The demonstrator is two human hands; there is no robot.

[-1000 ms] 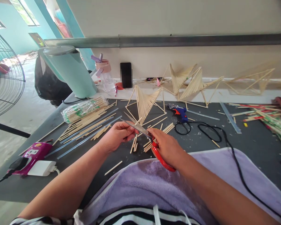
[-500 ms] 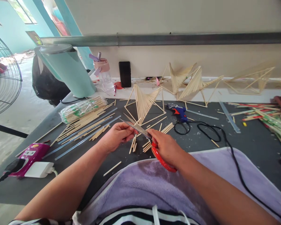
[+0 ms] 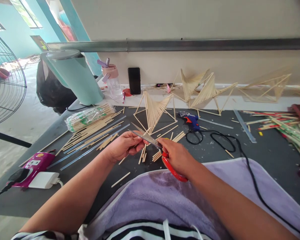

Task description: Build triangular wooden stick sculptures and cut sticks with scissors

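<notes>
In the head view my right hand [image 3: 176, 155] is closed round the red handles of a pair of scissors [image 3: 174, 171]. Their blades point left, slightly apart, close to my left fingertips. My left hand [image 3: 127, 146] pinches a thin wooden stick [image 3: 123, 160], whose lower end sticks out beneath the palm. Just beyond the blades stands a fan-shaped stick model [image 3: 156, 110] on a frame of sticks. Short cut sticks [image 3: 142, 155] lie below the blades, and another short stick bundle [image 3: 168, 148] lies partly behind my right hand.
A blue glue gun [image 3: 193, 121] with a black cord lies right of the model. Long sticks [image 3: 90, 133] and a plastic-wrapped pack [image 3: 87, 118] lie left. More stick models [image 3: 207, 86] stand along the wall, near a phone [image 3: 134, 81] and bottle [image 3: 111, 80]. A purple power strip [image 3: 37, 165] sits front left.
A length of stick now shows below my left hand, where none showed before. The scissors stay in nearly the same place, and the whole view has shifted slightly.
</notes>
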